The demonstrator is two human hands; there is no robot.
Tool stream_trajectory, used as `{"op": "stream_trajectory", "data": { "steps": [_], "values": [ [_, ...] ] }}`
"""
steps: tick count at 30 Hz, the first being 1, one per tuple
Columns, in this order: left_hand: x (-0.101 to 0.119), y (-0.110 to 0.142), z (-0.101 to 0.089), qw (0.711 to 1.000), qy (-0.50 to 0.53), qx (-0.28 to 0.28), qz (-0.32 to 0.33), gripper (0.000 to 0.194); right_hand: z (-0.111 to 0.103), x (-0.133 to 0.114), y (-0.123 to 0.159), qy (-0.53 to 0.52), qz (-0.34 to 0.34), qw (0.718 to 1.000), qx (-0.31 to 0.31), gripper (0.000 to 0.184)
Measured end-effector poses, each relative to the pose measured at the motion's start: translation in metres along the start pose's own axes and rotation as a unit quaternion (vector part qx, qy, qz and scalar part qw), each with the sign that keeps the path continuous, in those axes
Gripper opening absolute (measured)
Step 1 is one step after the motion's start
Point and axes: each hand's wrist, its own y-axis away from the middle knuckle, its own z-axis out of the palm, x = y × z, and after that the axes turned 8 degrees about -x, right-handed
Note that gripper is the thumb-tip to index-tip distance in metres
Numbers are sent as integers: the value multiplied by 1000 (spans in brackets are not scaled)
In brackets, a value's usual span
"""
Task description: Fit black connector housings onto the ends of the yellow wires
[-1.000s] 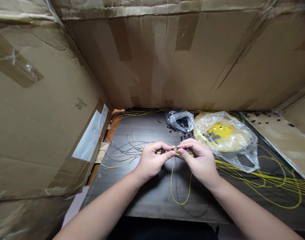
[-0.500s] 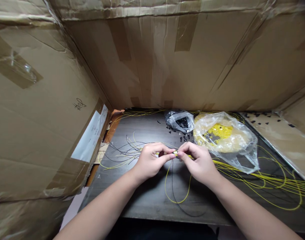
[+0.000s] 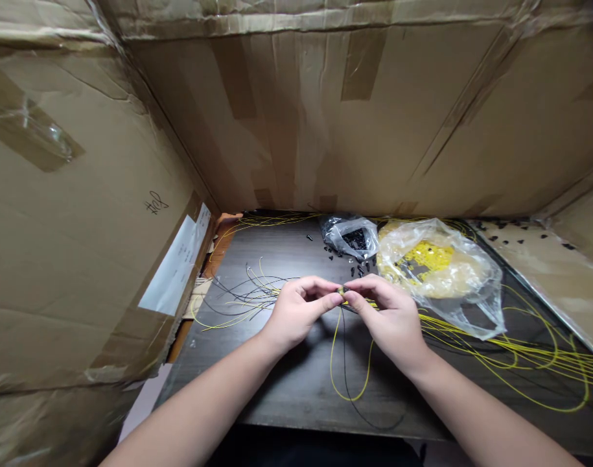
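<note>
Fingertips of my left hand (image 3: 299,310) and my right hand (image 3: 388,312) meet over the table, both closed in a pinch. Between them is a small black-and-yellow connector (image 3: 342,291), mostly covered by the fingers. A yellow wire (image 3: 332,363) loops down below the fingertips, and a thin black wire (image 3: 345,366) hangs beside it toward the table's front edge. Behind and under the hands runs a bundle of yellow and black wires; its loose ends (image 3: 250,299) fan out on the left, and its yellow lengths (image 3: 471,334) stretch off to the right.
A clear bag of small black parts (image 3: 350,237) lies at the back, several loose black parts (image 3: 359,269) around it. Right of it sits a larger clear bag of yellow pieces (image 3: 430,256). Cardboard walls (image 3: 296,130) enclose the dark table (image 3: 277,402) at left, back and right.
The fingertips shifted slightly, turning the small connector, whose pale yellow side showed more half a second ago. The hanging wires swung left and then back right.
</note>
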Motion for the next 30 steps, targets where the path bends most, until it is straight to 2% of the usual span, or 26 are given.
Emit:
{"op": "stream_trajectory", "data": {
  "steps": [7, 12, 14, 16, 19, 25, 30],
  "values": [
    [-1, -1, 0, 999, 37, 18, -21, 26, 2, -4, -2, -16, -10, 1000, -8, 13],
    [0, -1, 0, 995, 83, 43, -33, 30, 6, 1, -2, -94, 72, 993, 16, 18],
    [-2, -2, -1, 994, 92, 54, -23, 30, 7, 2, -3, -119, 113, 987, -4, 19],
    [-5, -3, -2, 994, 86, 66, -7, 28, 8, 2, -4, -132, 144, 979, -53, 23],
    [-8, -5, -2, 995, 64, 69, 11, 25, 10, -2, -6, -153, 164, 969, -100, 27],
    [-10, -5, -2, 997, 50, 54, 28, 21, 10, -7, -5, -165, 169, 966, -108, 25],
    [-10, -7, -7, 999, 11, 36, 8, 33, 8, -5, -7, -129, 172, 972, -99, 27]
  ]
}}
